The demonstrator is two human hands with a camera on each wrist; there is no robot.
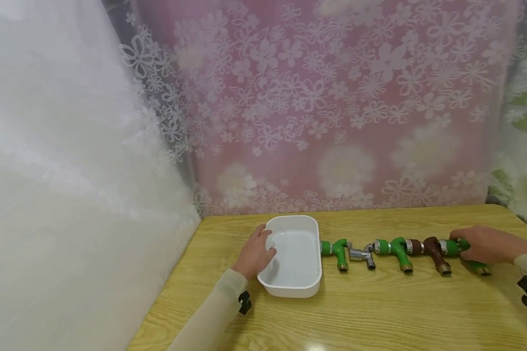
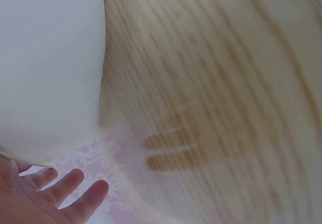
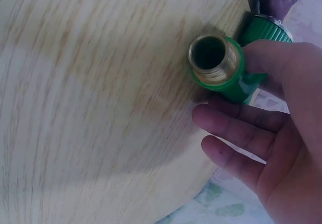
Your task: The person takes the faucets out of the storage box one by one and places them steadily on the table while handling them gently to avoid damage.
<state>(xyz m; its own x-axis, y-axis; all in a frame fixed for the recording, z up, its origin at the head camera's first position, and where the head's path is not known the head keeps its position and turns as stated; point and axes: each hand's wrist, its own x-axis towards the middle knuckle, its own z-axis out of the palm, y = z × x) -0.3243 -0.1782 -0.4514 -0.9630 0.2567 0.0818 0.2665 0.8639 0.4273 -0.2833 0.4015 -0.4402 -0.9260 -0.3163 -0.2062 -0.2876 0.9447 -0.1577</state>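
My left hand [image 1: 253, 253] rests at the left rim of a white rectangular basin [image 1: 292, 291], its thumb reaching over the edge. In the left wrist view, loosely straight fingers [image 2: 70, 181] spread beside the basin's wall. At the far right, my right hand [image 1: 487, 243] holds a green tap [image 1: 451, 247] lying on the table. Seen from the right wrist, the thumb lies against its green body, near the brass threaded spout [image 3: 221, 65]; two other fingers are extended below. A maroon tap [image 1: 432, 248] lies just left of this green one.
The wooden table [image 1: 377, 312] carries a row of taps: a green tap [image 1: 340, 251] against the basin's right side, a chrome tap [image 1: 362, 254], then another green tap [image 1: 395, 247]. A pink floral curtain [image 1: 334, 122] hangs behind, with white sheeting [image 1: 70, 195] at left.
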